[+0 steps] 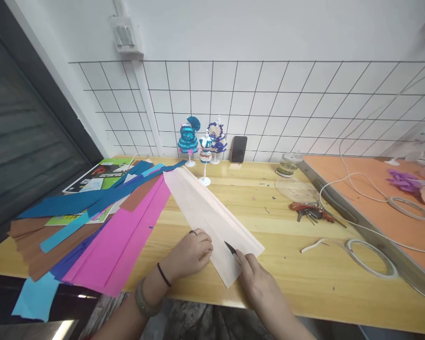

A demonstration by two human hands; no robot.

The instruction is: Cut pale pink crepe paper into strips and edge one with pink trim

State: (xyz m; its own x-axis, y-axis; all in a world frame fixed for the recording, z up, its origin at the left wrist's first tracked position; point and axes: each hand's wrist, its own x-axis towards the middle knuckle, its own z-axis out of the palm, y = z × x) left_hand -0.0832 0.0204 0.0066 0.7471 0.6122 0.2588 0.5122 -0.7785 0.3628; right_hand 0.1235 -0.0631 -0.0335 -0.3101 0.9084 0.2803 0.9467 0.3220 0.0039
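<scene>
A long strip of pale pink crepe paper [212,222] lies slantwise on the table, its folded layers showing along the right edge. My left hand [193,252] has curled fingers against the paper's left edge; whether they pinch it is hidden. Over the near end of the strip, my right hand [260,281] is closed round a cutting tool with a dark pointed blade [230,247]. Its tip points up and left above the paper, and the handle is hidden in my palm. Left of my hands lies magenta crepe paper [123,241].
Blue [67,203] and brown strips [53,236] overlap magazines [102,174] at left. Behind stand paper-dressed mini mannequins [205,151] and a phone [238,149]. At right are a glass jar [288,164], keys [311,212], a tape roll [371,259], a white cable [361,229] and an orange board [375,189].
</scene>
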